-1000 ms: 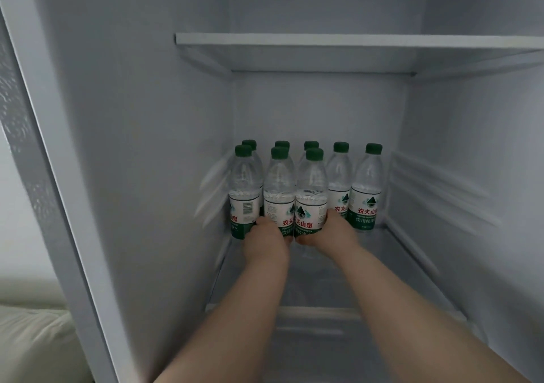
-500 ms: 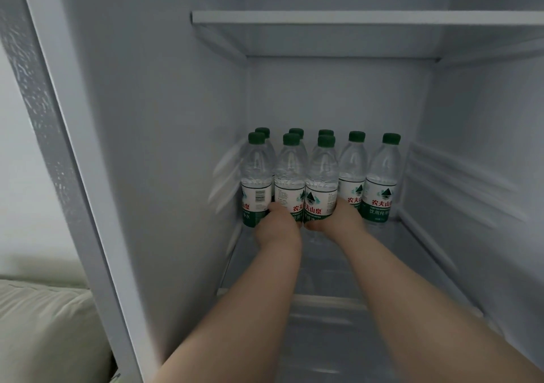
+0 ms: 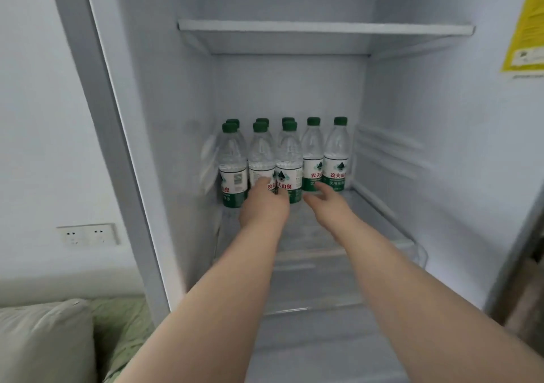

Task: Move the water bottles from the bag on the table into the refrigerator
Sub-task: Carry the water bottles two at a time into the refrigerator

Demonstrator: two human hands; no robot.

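White glossy refrigerator (image 3: 412,176), ribbed clear water bottles (image 3: 290,159) (green caps), left hand (image 3: 263,203) and right hand (image 3: 329,203) loosely spread

The bottles (image 3: 282,159) stand packed at the back of the glass shelf (image 3: 323,265), three in a front row on the left touching one another, so no hand passes between them. Right of that front row, ahead of the two rear right bottles, the shelf is bare, as is its whole front half, crossed only by both forearms. Above the caps, open room reaches the upper shelf (image 3: 323,28).
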